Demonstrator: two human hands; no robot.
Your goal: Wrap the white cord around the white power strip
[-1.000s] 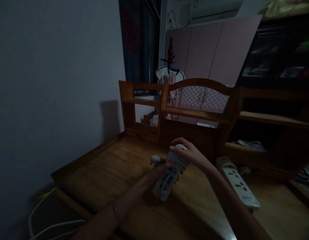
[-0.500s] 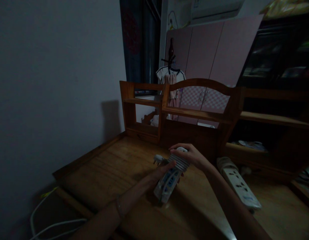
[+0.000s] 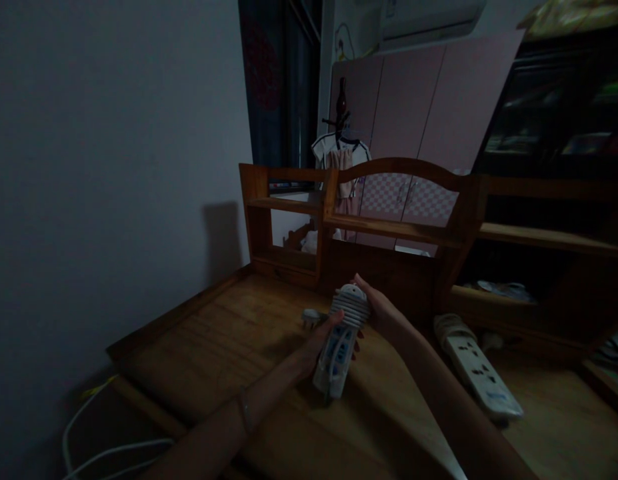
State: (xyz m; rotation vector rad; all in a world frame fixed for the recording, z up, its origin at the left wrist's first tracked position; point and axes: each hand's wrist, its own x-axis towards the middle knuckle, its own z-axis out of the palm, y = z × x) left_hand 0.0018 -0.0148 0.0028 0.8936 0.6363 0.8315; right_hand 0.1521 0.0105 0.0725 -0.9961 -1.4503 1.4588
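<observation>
Power strip point(image 3: 341, 353) held over wooden desk point(image 3: 229, 327)

Compared with half a second ago, the right hand point(image 3: 383, 312) no longer arches over the strip's far end; it now lies along the right side, a fingertip showing at the top. The far end has swung a little left, so the strip stands straighter. A second strip point(image 3: 476, 370), on the desk at right, lies unchanged.

The long axis runs near to far, leaning slightly right at the far end, where wound cord point(image 3: 349, 311) wraps the body. The plug point(image 3: 313, 315) sticks out to the left, prongs down.

The left hand point(image 3: 315, 348) grips the strip, thumb on top, fingertips emerging at right. Most right fingers are hidden, so how firmly they close I cannot tell. Dim light blurs the sockets; both forearms are cut off below.
</observation>
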